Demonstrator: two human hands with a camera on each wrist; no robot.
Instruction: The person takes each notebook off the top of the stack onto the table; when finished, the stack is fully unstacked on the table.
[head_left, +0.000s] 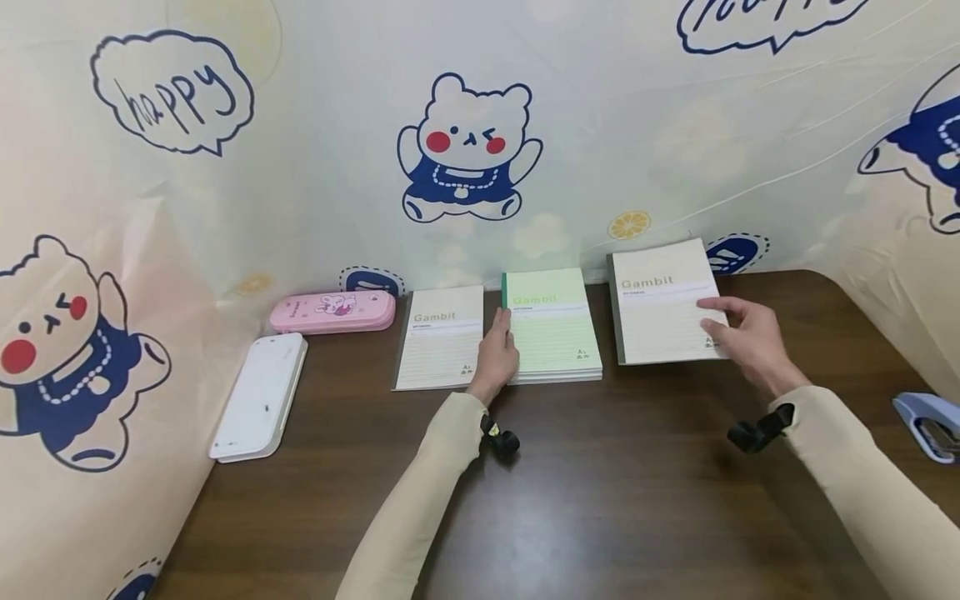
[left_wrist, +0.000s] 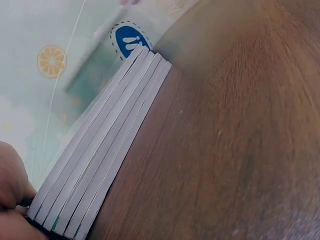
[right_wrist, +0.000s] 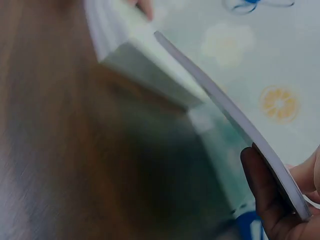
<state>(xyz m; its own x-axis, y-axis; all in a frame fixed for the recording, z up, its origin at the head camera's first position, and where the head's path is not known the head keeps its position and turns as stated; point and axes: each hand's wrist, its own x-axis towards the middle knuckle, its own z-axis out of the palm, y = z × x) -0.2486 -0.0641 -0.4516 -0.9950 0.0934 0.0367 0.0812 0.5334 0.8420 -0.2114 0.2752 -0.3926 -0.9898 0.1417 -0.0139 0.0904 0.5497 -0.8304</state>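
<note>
My right hand [head_left: 750,340] pinches a white "Gambit" notebook [head_left: 660,308] by its right edge, the thumb on the cover. In the right wrist view this thin notebook [right_wrist: 235,112] is lifted and tilted, its edge between the fingers. My left hand [head_left: 497,357] rests against the spine side of a stack of notebooks with a green one [head_left: 551,321] on top. Several page edges of that stack [left_wrist: 100,145] show in the left wrist view, the fingers [left_wrist: 12,175] at its near corner. Another white notebook [head_left: 440,333] lies left of that hand.
A pink pencil case [head_left: 333,312] and a white case [head_left: 258,396] lie at the left of the brown table [head_left: 585,500]. At the right edge sits a blue stapler-like object [head_left: 930,425], partly cut off. A printed cloth [head_left: 322,167] hangs behind the table.
</note>
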